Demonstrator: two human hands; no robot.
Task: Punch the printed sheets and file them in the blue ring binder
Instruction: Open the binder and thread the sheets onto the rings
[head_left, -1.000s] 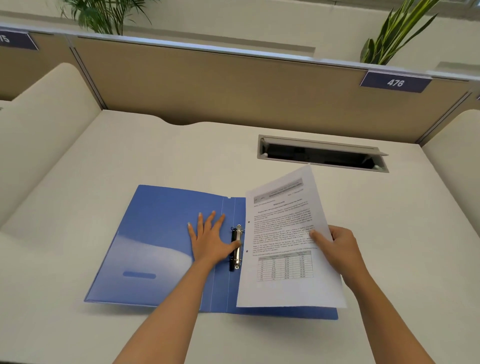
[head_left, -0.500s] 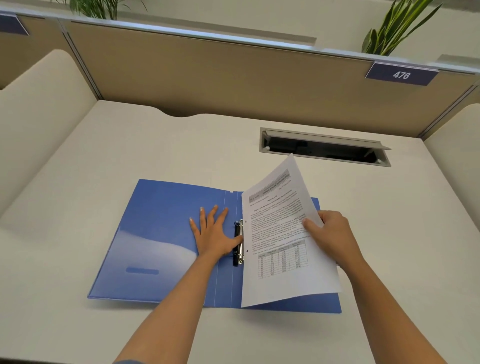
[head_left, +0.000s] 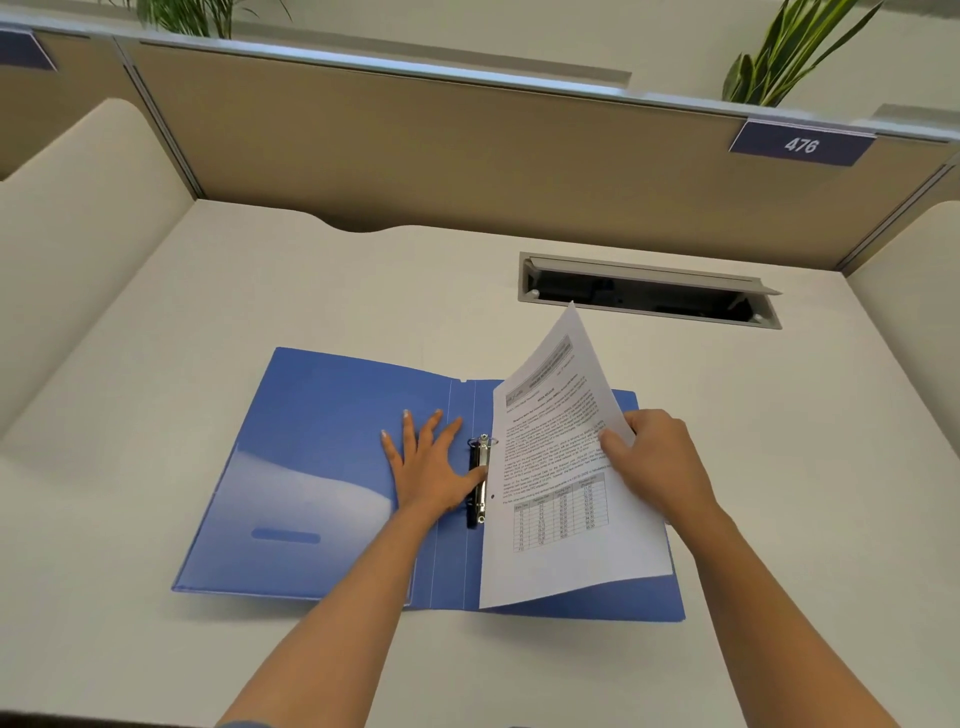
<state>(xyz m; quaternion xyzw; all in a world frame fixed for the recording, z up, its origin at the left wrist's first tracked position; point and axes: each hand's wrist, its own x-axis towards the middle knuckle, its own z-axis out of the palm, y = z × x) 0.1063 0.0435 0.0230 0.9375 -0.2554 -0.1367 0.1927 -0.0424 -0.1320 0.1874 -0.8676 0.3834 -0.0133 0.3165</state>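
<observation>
The right hand (head_left: 660, 467), grip pinching the printed sheet (head_left: 563, 545), is swinging it closer to the rings (head_left: 483, 446) for filing; the flat left hand (head_left: 431, 465) is steadying the blue ring binder (head_left: 322, 441).

- I read the scene as bright and even, with soft, diffuse light from overhead. No hard-edged shadows.
- A broad whitish glare patch on the left cover of the binder (head_left: 332, 415) washes out the blue there.
- There is a faint soft shadow under the raised sheet (head_left: 550, 467), and a thin one along the binder's near edge on the surface (head_left: 156, 649).
- Wide-angle bowing: the partition rail (head_left: 467, 70) curves, and the side walls lean outward at the frame edges.
- The sheet's print is too small and soft for me to read. The number plate (head_left: 801, 144) is legible but slightly smeared.
- The cable slot (head_left: 639, 291) interior is dark, detail lost.
</observation>
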